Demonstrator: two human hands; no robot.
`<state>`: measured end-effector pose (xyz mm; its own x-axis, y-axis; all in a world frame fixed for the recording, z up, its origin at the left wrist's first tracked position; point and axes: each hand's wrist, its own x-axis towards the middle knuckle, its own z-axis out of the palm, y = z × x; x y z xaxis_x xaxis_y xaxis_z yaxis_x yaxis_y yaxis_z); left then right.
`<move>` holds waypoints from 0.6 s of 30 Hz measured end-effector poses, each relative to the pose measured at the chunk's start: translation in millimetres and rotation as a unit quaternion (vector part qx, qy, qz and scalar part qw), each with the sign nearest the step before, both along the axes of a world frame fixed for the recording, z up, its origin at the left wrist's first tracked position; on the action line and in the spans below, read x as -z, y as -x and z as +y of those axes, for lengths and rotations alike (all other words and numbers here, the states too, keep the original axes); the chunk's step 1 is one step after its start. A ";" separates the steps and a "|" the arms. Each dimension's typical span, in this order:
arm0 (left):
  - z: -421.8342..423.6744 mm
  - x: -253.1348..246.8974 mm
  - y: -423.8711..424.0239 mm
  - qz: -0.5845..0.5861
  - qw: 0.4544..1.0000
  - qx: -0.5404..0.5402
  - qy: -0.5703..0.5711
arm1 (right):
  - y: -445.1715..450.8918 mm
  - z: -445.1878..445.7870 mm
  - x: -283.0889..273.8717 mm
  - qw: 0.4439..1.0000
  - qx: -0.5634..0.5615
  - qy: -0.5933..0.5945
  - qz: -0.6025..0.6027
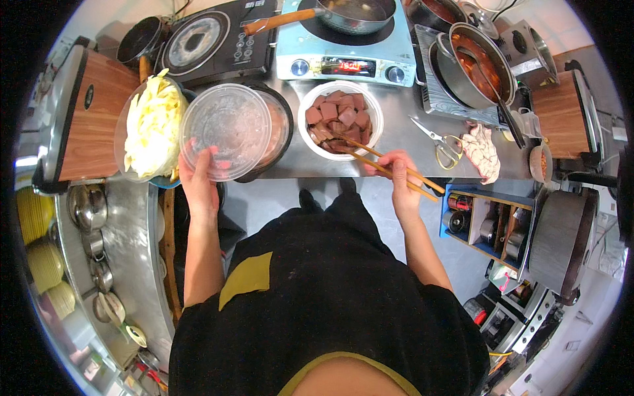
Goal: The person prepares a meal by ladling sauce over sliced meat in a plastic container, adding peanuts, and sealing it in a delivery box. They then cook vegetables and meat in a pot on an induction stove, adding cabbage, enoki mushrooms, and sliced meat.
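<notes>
My left hand grips the near left edge of a round clear plastic lid, tilted over a dark-rimmed bowl with pinkish contents. A pair of wooden chopsticks is held in my right hand, their tips among the brown-red cubes in a round white tub. Left of the lid, a clear container holds pale yellow cut strips. To the right of my right hand lie scissors with yellow handles and a crumpled, dark-streaked cloth or wrapper.
A wooden-handled pan sits on a light-blue induction cooker. Behind left is a black cooker; at right, a pot of red stew holds a ladle. A small bowl stands by the steel counter's right front edge.
</notes>
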<state>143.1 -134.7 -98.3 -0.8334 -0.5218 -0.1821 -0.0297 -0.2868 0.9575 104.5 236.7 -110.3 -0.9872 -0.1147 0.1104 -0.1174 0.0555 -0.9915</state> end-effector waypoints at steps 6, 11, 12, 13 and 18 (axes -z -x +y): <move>-0.5 1.2 2.5 -0.011 1.000 -0.004 -0.002 | 3.0 5.6 -1.4 1.000 -0.019 0.006 0.011; 5.6 0.3 6.4 0.002 1.000 -0.022 0.002 | 10.5 5.2 -3.1 0.995 0.023 0.086 -0.033; 7.3 -0.5 7.4 0.005 1.000 -0.027 -0.009 | 13.5 5.0 -2.7 0.993 0.022 0.109 -0.034; 9.3 -1.5 7.9 0.005 0.999 -0.031 0.000 | 16.5 4.9 -2.1 0.996 0.014 0.083 -0.036; 23.6 -5.3 10.6 -0.016 0.998 -0.057 -0.007 | 38.1 7.8 1.1 0.994 -0.048 0.071 -0.074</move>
<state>132.5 -111.1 -93.0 -0.7624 -0.6101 -0.2156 -0.0259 -0.3042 0.9523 66.4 244.5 -111.4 -0.9791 -0.2027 -0.0137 0.0328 -0.0915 -0.9953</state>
